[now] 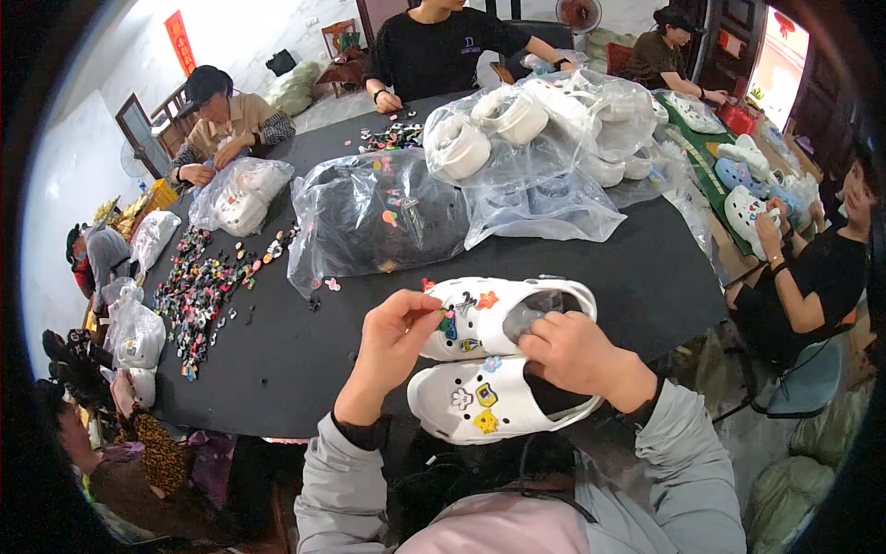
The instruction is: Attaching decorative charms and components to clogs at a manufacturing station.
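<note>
Two white clogs lie side by side in front of me, toes to the left. The far clog (489, 323) carries several shoe charms, among them an orange star-shaped one (488, 300). At its toe, my left hand (397, 337) pinches a small green charm (448, 325) against the upper. My right hand (581, 355) reaches into the same clog's opening, fingers curled over its near edge, fingertips partly hidden. Clear plastic (540, 309) shows inside that opening. The near clog (429, 392) also bears charms, including a blue flower (492, 364) and a yellow figure (485, 422).
On the black table (277, 342), a pile of loose charms (198, 300) spreads at left. Plastic bags of white clogs (517, 138) stand beyond a clear bag (369, 222). Several people work around the table; one at right holds a white clog (746, 214).
</note>
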{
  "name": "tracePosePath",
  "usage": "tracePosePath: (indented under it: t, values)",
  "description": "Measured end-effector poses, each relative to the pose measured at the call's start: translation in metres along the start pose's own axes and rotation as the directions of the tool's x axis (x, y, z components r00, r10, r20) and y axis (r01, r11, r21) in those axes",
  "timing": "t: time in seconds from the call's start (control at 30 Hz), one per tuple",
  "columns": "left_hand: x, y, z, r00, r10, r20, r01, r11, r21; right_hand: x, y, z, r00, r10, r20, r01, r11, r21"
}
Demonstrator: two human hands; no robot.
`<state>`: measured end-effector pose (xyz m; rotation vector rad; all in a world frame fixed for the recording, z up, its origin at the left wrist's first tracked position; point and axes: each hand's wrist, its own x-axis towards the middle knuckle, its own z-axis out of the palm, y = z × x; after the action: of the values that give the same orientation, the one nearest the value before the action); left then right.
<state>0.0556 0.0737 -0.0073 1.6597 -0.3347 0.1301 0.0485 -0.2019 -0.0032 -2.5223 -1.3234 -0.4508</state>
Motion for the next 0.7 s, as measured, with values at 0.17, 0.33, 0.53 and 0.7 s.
tracePosePath:
  t: [0.17, 0.33, 0.53, 0.7]
  values:
    - [0.031, 0.004, 0.009, 0.987, -0.103, 0.126, 0.068, 0.963, 0.261, 0.004, 0.001, 0.007, 0.998, 0.061, -0.008, -0.060, 0.993, 0.105]
    - [0.037, 0.016, 0.015, 0.968, -0.122, 0.219, 0.035, 0.931, 0.364, 0.003, 0.003, 0.004, 0.997, 0.078, -0.005, -0.077, 0.990, 0.118]
    - [0.034, 0.007, 0.011, 0.974, -0.020, 0.225, -0.085, 0.891, 0.447, 0.004, 0.003, 0.004, 0.996, 0.085, -0.026, -0.079, 0.984, 0.157]
    - [0.028, 0.014, 0.009, 0.961, 0.028, 0.275, -0.162, 0.865, 0.474, 0.002, 0.003, 0.004, 0.995, 0.093, -0.028, -0.088, 0.985, 0.149]
